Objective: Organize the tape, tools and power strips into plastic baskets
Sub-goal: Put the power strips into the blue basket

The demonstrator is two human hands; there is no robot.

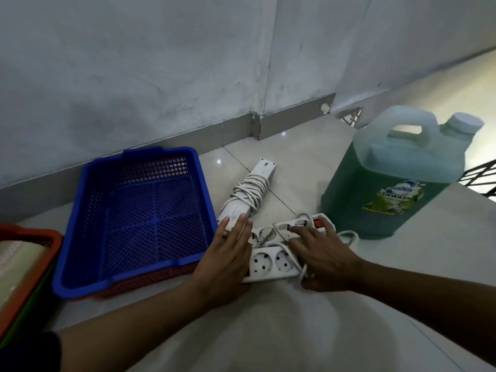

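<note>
— White plastic, mostly: what lies between the hands?

— Two power strips side by side on the tiled floor [268,331]. The near power strip [271,261] shows two round sockets; the far power strip [284,229] lies just behind it, touching it, with a red switch at its right end and a loose white cord [349,236] trailing off to the right.

— And the hands?

— The left hand [228,253] lies with straight fingers over the left ends of both strips, pressing rather than gripping. The right hand [319,253] covers their right ends, fingers spread and bent over the top (whether they truly clasp anything, I cannot tell).

— Anything else nearby?

— A third strip [249,189], wrapped in its own cord, lies slantwise just beyond the left fingertips. To its left stands a blue basket [88,200], nested in a red one, just beside the left hand. At the left edge sits an orange basket [32,234] holding a pale roll (likely tape, but blurred). A green dishwash jug [389,183] stands to the right, near the far strip's end.
</note>
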